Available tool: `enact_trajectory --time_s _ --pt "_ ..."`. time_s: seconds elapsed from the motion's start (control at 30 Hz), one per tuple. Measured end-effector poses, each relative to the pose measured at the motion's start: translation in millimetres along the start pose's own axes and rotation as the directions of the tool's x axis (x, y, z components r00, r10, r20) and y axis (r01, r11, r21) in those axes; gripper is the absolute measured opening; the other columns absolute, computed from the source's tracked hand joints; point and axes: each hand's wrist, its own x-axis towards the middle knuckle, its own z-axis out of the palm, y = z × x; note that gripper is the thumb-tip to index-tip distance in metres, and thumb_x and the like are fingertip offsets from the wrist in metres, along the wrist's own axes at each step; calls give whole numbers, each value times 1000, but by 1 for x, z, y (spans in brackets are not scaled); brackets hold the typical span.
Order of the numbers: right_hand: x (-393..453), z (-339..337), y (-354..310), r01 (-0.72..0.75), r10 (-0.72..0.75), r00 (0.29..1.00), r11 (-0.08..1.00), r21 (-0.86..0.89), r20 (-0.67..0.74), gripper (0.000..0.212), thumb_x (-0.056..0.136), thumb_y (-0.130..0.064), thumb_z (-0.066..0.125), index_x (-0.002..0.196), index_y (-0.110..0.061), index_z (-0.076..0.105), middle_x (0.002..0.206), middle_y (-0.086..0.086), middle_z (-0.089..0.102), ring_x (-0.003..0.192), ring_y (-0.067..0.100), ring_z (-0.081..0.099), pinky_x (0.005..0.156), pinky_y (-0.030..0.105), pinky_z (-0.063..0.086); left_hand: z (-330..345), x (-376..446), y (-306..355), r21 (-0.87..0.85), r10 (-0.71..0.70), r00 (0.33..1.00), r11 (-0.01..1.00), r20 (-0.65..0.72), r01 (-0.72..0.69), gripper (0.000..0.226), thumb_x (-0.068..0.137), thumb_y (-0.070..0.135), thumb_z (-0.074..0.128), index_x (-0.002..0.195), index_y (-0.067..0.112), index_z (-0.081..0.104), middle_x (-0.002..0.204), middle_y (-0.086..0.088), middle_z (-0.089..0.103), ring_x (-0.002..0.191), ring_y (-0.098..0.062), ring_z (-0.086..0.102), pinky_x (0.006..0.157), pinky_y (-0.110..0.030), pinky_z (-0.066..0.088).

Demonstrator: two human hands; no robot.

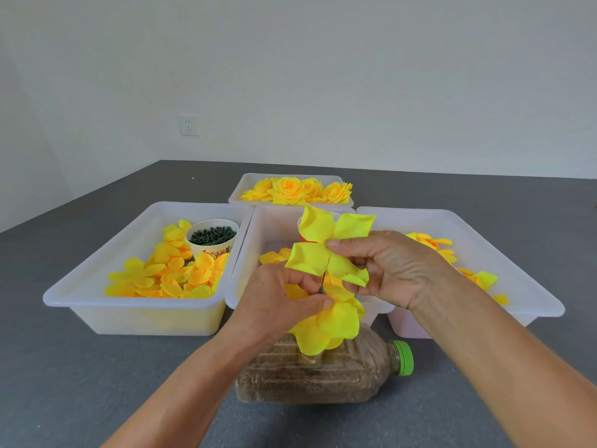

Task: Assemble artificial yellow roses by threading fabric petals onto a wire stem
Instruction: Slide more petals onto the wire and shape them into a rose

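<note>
Item: petal layer (326,248), four-lobed, yellow fabric, riding high on wire stem (323,282) above middle tray (245,253). Right hand (387,270) pinching layer at centre, thumb and forefinger curled onto fabric. Left hand (284,302) gripping stem just below, fingers closed around it; earlier petals (329,324) bunching beneath, over sand-filled bottle (323,373). Step judged: sliding layer down stem. Advice: keeping stem steady, pushing at centre hole rather than lobes, seating layer snug against bunch, lobes staggering.
</note>
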Motion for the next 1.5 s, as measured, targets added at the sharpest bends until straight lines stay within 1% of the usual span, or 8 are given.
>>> enact_trajectory --time_s 0.37,0.5,0.73,0.83,0.93,1.1,1.3,1.5 --pt "0 0 -4 2 -3 1000 994 -110 -16 9 72 -8 71 81 -10 67 66 6 70 52 15 66 47 24 53 -1 -1 3 13 1 1000 1000 -15 -1 13 66 12 83 66 10 70 80 -1 72 79 -16 68 73 -35 57" --pt "1 0 -4 18 -21 1000 989 -144 -18 20 67 -8 74 86 -9 69 77 10 71 62 19 67 60 30 56 -2 -2 4 2 38 999 999 9 -38 20 69 7 80 63 20 67 75 0 72 75 -13 68 70 -32 56" --pt "1 0 -7 -1 -4 1000 983 -181 -28 11 74 -5 71 84 -8 68 68 6 71 54 16 66 48 23 52 -2 -2 5 -9 41 999 999 21 -41 18 70 6 79 66 20 69 72 3 72 75 -12 69 67 -29 57" --pt "1 -3 -7 -11 9 1000 985 -169 -15 15 75 -6 69 91 -7 67 77 9 70 61 18 66 59 28 54 -2 -3 6 -27 56 998 998 31 -55 24 70 5 79 61 24 67 69 9 71 72 -6 67 64 -21 54" --pt "1 -6 -7 -13 15 1000 988 -151 16 10 78 -7 66 88 -10 67 76 7 70 64 18 66 68 31 51 -2 -3 5 -23 72 997 997 35 -71 20 71 5 78 66 21 68 71 5 71 74 -10 68 67 -27 56" --pt "1 -7 -6 -36 40 999 989 -147 28 9 80 -7 64 89 -9 66 71 6 71 59 18 67 56 26 54 -2 -3 5 -52 64 997 997 46 -61 18 72 4 77 70 20 69 72 7 72 74 -10 69 64 -24 56" --pt "-1 -5 -5 -90 93 996 989 -114 18 6 82 -7 62 82 -12 65 62 3 69 51 15 66 45 22 51 -2 -2 4 -23 50 998 998 24 -50 13 72 6 78 71 16 69 75 0 72 77 -16 69 70 -36 58" --pt "0 -2 9 -120 118 993 973 -195 -26 8 79 -7 67 80 -15 65 61 1 68 52 12 65 47 21 50 -7 -1 5 -73 31 997 997 69 -26 17 68 5 79 73 19 71 67 5 71 67 -8 67 58 -24 54"
